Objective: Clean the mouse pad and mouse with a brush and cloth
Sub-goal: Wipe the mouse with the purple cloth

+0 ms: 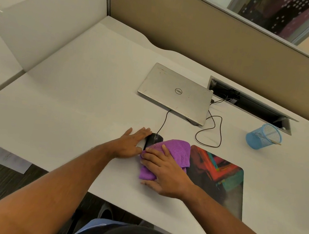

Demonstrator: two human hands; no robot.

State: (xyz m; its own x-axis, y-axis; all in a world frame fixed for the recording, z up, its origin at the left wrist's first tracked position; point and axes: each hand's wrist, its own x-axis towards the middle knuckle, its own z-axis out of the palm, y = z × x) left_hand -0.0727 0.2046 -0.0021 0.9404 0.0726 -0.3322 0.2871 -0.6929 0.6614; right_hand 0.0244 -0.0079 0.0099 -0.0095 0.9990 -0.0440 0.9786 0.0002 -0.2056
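Mouse [154, 138] between hands: left hand [134, 143] flat beside it, right hand [164, 171] pressing cloth [176, 150] flat.

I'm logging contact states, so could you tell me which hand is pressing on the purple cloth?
The right hand lies flat on the purple cloth, which covers part of the mouse. The left hand rests on the desk beside the mouse.

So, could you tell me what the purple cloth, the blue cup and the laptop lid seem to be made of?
Cloth: soft looped fabric, probably microfibre or terry, judging by its fuzzy matte nap. Cup: wire mesh with a blue coating, since you can see through its wall. Laptop lid: brushed silver, metal or metal-look plastic, dull, with scuffs.
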